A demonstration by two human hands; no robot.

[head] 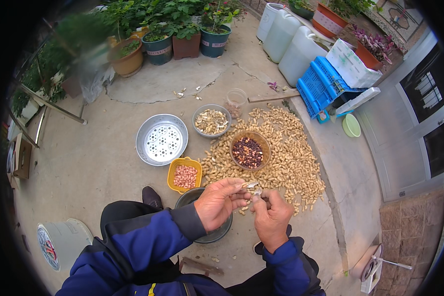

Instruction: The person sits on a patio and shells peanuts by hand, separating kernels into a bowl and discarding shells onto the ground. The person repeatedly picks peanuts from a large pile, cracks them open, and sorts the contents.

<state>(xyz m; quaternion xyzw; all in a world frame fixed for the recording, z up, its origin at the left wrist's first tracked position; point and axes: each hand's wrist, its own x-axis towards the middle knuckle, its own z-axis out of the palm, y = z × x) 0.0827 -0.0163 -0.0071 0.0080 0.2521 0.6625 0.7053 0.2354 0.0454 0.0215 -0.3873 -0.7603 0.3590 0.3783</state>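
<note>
Between my hands is a cracked peanut shell (252, 185), its pale inside showing. My left hand (220, 201) pinches one part of it, and my right hand (270, 214) grips the other part. Beneath my left forearm, partly hidden, is a dark basin (222, 231). Beyond my hands, a brown bowl (268, 153) of dark and reddish kernels rests on a wide heap of unshelled peanuts (294, 155). A yellow plastic basket (172, 174) holds pink peanut kernels (185, 176). Behind it are a perforated metal pan (142, 144) and a grey bowl (197, 127) of empty shells.
A clear plastic jar (236, 97) stands behind the heap, near a wooden strip (273, 96). Blue crates (318, 87) and white jugs (299, 55) are at the upper right, potted plants (158, 48) along the back. A white bucket (72, 240) stands at the lower left.
</note>
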